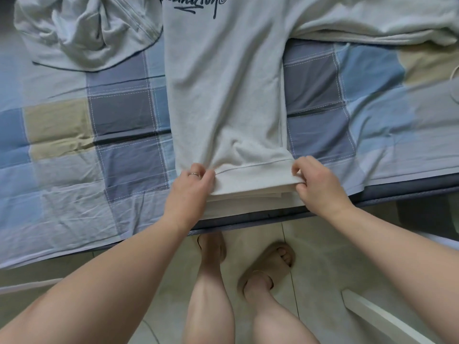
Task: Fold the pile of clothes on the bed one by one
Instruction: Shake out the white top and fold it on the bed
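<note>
A white sweatshirt (226,90) with dark script lettering lies flat on the bed as a long narrow strip, its sides folded in. Its ribbed hem sits at the bed's near edge. My left hand (192,186) pinches the hem's left corner, and my right hand (316,181) pinches the right corner. Layers of folded white cloth show under the hem between my hands.
A crumpled pale garment (82,31) lies at the back left, and more pale cloth (372,21) is spread at the back right. The plaid bedsheet (119,125) covers the bed. My legs and sandalled feet stand on the tiled floor (323,256) below the bed edge.
</note>
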Demonstrator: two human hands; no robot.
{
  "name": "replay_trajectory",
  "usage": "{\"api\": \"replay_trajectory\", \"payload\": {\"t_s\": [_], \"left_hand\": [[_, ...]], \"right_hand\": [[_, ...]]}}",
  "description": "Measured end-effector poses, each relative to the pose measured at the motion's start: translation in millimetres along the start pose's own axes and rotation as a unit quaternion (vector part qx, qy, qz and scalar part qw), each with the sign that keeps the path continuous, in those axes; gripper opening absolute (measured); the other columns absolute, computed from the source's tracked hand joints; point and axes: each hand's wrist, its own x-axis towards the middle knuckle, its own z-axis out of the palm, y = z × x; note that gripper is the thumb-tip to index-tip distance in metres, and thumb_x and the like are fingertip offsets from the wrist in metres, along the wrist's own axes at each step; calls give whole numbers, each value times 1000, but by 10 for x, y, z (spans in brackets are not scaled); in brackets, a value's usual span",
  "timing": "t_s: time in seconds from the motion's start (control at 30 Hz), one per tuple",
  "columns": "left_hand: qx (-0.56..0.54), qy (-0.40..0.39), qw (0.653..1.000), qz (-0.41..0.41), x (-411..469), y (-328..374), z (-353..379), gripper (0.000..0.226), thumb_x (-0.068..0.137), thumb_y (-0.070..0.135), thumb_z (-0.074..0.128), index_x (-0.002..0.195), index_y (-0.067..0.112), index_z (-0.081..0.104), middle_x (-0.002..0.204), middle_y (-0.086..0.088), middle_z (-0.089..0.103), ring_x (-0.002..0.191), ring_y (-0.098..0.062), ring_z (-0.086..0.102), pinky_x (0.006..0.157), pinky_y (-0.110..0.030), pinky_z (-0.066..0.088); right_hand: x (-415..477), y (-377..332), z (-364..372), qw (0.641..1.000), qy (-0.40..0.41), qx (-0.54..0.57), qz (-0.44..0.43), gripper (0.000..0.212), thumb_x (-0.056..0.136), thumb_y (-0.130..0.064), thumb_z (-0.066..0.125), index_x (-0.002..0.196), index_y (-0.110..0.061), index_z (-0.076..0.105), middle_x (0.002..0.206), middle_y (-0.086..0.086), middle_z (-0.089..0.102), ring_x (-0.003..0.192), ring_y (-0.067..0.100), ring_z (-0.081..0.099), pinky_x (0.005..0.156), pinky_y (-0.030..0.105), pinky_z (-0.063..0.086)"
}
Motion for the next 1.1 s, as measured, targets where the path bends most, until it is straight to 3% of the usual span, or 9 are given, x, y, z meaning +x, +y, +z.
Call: {"api": "replay_trajectory", "payload": {"t_s": [0.17, 0.3, 0.6, 0.7, 0.8, 0.87, 0.9, 1.0, 1.1], "left_hand": [[63, -10, 998, 23, 31, -46, 58, 35, 69, -14, 60, 95, 7, 52, 87, -12, 43, 65, -26, 33, 60, -37, 26], [95, -67, 993, 5, 14, -80, 26, 41, 77, -12, 54, 110, 11, 50, 90, -4, 36, 78, -27, 36, 69, -35, 28], [135, -235, 961, -57, 49, -57, -166, 34, 91, 4, 48, 123, 14, 46, 119, -9, 55, 109, -32, 52, 84, -39, 38], [82, -290, 951, -70, 216, 15, -311, 32, 93, 48, 53, 109, 20, 56, 106, -1, 63, 101, -28, 59, 78, -37, 42], [10, -82, 996, -29, 439, 71, -394, 46, 93, 64, 47, 96, 20, 60, 95, 0, 60, 97, -28, 57, 76, -37, 43], [15, 51, 999, 4, 677, 31, -373, 40, 95, 52, 53, 120, 21, 57, 130, -7, 55, 123, -33, 47, 93, -43, 38], [8, 54, 999, 3, 814, -28, -356, 46, 95, 48, 54, 135, 25, 50, 150, -8, 43, 139, -34, 35, 105, -45, 33], [19, -38, 999, 21, 1121, -273, -210, 65, 98, 49, 46, 157, 38, 19, 170, -2, 3, 155, -31, 2, 122, -50, 8], [41, -87, 995, 8, 1055, -442, -15, 72, 101, 57, 32, 160, 38, -5, 168, 0, -16, 154, -29, -15, 124, -51, -6]], "right_hand": [[-112, 97, -12, 992, -65, -96, 42, 30, 81, -2, 55, 106, -18, 49, 100, -1, 54, 78, 34, 52, 59, 36, 34], [-244, 98, 124, 987, -85, -127, 43, 23, 83, -4, 55, 97, -21, 47, 91, -4, 49, 72, 26, 45, 57, 35, 33], [-20, -184, 21, 959, -252, -100, 88, 13, 93, -34, 55, 91, -25, 64, 95, -8, 62, 92, 20, 59, 73, 33, 48], [119, -259, -1, 985, -141, -97, 21, 27, 95, -44, 50, 98, -23, 65, 98, -6, 60, 95, 18, 55, 76, 36, 47], [364, -364, 99, 994, 5, -74, -77, 43, 88, -41, 46, 118, -16, 65, 115, 6, 60, 107, 31, 55, 87, 51, 49], [646, -458, 206, 993, -16, -93, -72, 53, 88, -37, 55, 139, -22, 54, 147, 9, 45, 134, 36, 40, 106, 56, 37], [794, -509, 260, 991, -41, -110, -62, 62, 89, -36, 58, 148, -27, 44, 160, 9, 29, 146, 35, 25, 114, 55, 26], [1109, -535, 470, 980, -98, -171, -19, 75, 96, -45, 48, 159, -37, 9, 168, 1, -12, 154, 29, -9, 122, 49, 1], [1001, -370, 638, 963, -152, -221, 38, 72, 102, -52, 29, 158, -34, -13, 165, 2, -27, 153, 25, -20, 123, 45, -11]]}}
